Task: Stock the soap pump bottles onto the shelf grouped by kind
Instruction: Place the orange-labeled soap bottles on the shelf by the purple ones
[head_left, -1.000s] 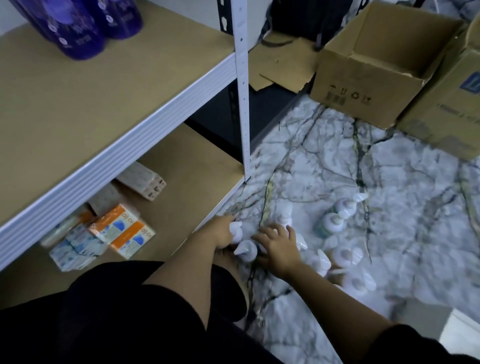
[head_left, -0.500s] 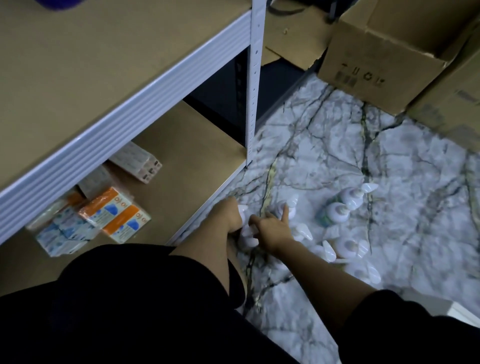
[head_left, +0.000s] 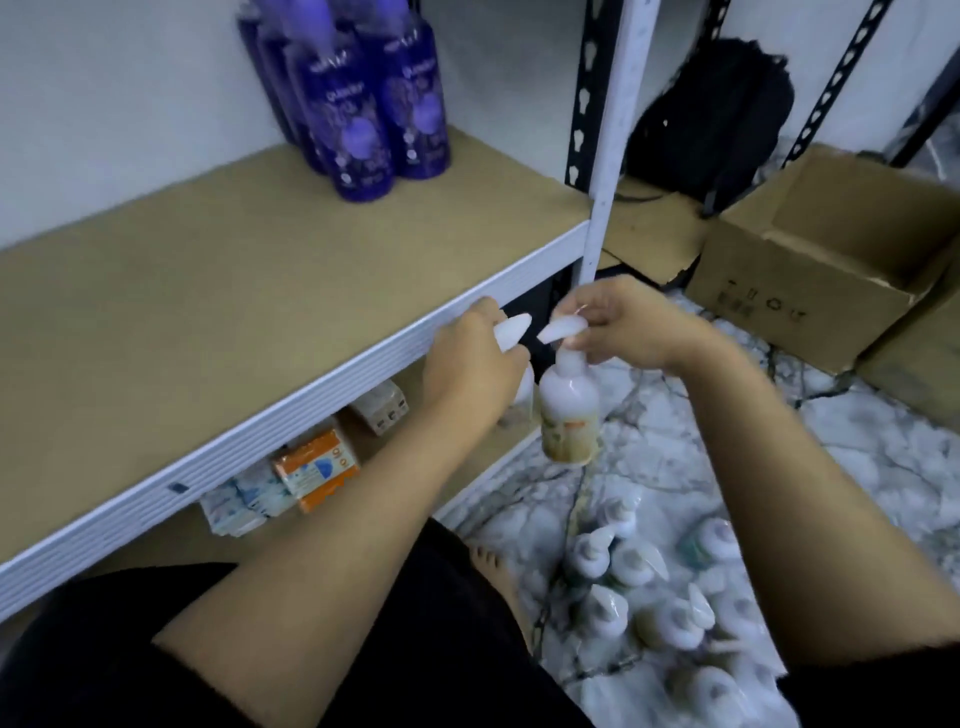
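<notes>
My right hand (head_left: 621, 325) holds a white pump bottle with a beige label (head_left: 569, 410) by its pump head, hanging in the air at the front edge of the tan shelf board (head_left: 218, 291). My left hand (head_left: 470, 369) grips a second white pump bottle (head_left: 511, 330), its body mostly hidden behind the hand. Several purple pump bottles (head_left: 371, 98) stand grouped at the back of that shelf. Several more white pump bottles (head_left: 639, 597) stand on the marble floor below my right arm.
A white upright post (head_left: 610, 140) bounds the shelf's right end. Orange and blue small boxes (head_left: 311, 465) lie on the lower shelf. Open cardboard boxes (head_left: 810, 260) sit on the floor at right, and a black bag (head_left: 711, 114) rests behind them.
Both hands rose from the floor cluster to shelf-edge height, each carrying a white pump bottle. The camera tilted up, bringing the purple bottles into view.
</notes>
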